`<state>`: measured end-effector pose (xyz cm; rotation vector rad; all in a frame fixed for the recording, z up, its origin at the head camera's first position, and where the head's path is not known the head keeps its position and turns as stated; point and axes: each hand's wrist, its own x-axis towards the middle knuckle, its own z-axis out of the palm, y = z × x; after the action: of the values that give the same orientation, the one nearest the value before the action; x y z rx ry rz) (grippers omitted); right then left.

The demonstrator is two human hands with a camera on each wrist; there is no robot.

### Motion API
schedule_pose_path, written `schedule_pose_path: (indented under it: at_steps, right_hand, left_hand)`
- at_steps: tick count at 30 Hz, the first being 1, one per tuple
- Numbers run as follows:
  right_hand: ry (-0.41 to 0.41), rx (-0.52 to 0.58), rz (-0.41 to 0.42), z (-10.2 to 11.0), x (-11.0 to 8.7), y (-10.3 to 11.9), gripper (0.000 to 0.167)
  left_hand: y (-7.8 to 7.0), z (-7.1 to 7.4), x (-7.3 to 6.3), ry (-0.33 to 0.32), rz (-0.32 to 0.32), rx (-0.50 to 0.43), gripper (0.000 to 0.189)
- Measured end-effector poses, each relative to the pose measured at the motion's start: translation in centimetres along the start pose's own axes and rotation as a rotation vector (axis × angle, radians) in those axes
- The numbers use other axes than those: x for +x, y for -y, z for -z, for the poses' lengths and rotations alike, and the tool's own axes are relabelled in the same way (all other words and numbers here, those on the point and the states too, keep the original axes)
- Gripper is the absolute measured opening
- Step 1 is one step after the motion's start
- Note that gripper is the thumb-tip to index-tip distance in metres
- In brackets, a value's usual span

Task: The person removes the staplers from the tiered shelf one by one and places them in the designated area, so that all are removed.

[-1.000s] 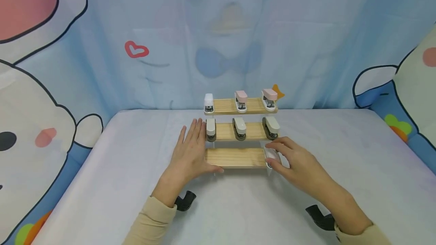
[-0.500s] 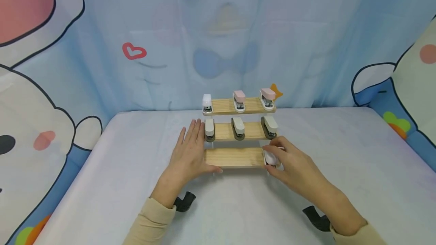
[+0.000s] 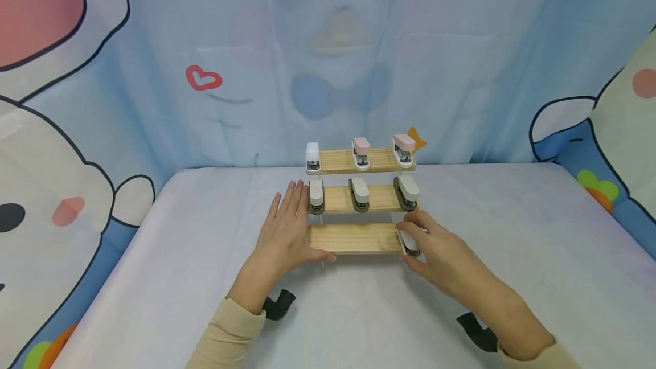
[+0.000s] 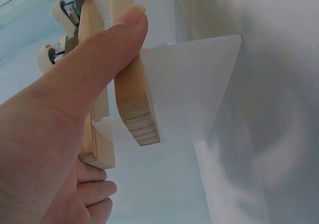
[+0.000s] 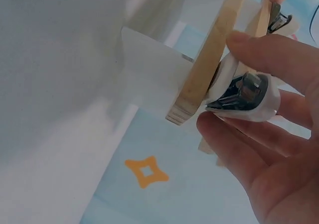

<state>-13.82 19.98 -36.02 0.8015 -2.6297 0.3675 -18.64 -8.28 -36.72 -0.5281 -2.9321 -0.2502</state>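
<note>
A three-tier wooden display rack stands on the table. My right hand (image 3: 446, 252) pinches a small white stapler (image 3: 408, 241) at the right end of the bottom board (image 3: 353, 238). In the right wrist view this stapler (image 5: 271, 103) sits against the board, its metal front showing between thumb and fingers. My left hand (image 3: 284, 238) lies with straight fingers along the rack's left side, its thumb on the bottom board's front edge. On the middle board (image 3: 338, 199) stand several grey-white staplers (image 3: 360, 191). The top board (image 3: 335, 162) carries a white stapler (image 3: 313, 155) and two pink staplers (image 3: 404, 147).
Translucent side panels (image 4: 194, 79) support the boards. A pale cloth covers the table (image 3: 169, 278), and a blue cartoon curtain (image 3: 246, 113) hangs right behind the rack. Black straps (image 3: 279, 304) are at both wrists, below beige sleeves (image 3: 225, 332).
The right hand's fingers have shifted slightly on the white stapler, which has turned a little so its front shows more. The left hand has stayed in place; the whole view moved slightly.
</note>
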Motion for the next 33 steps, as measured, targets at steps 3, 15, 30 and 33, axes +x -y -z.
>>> schedule_pose_path:
  at_steps: [3,15,30,33]
  right_hand:
    - [0.008,0.003,0.01,0.1,0.0,0.1,0.051]
    - [0.019,-0.034,0.02,1.1,-0.5,-0.6,0.054]
    - [0.087,-0.053,-0.108,2.8,-0.6,-2.3,0.054]
    - [0.089,-0.062,-0.121,2.9,-0.5,-2.8,0.054]
  left_hand:
    - [0.0,0.0,0.0,0.0,-0.001,0.003,0.143]
    - [-0.1,-0.1,-0.1,0.016,0.001,-0.019,0.143]
    - [0.0,0.1,0.0,0.007,0.0,-0.014,0.142]
    - [0.0,0.2,0.1,0.013,0.001,-0.015,0.142]
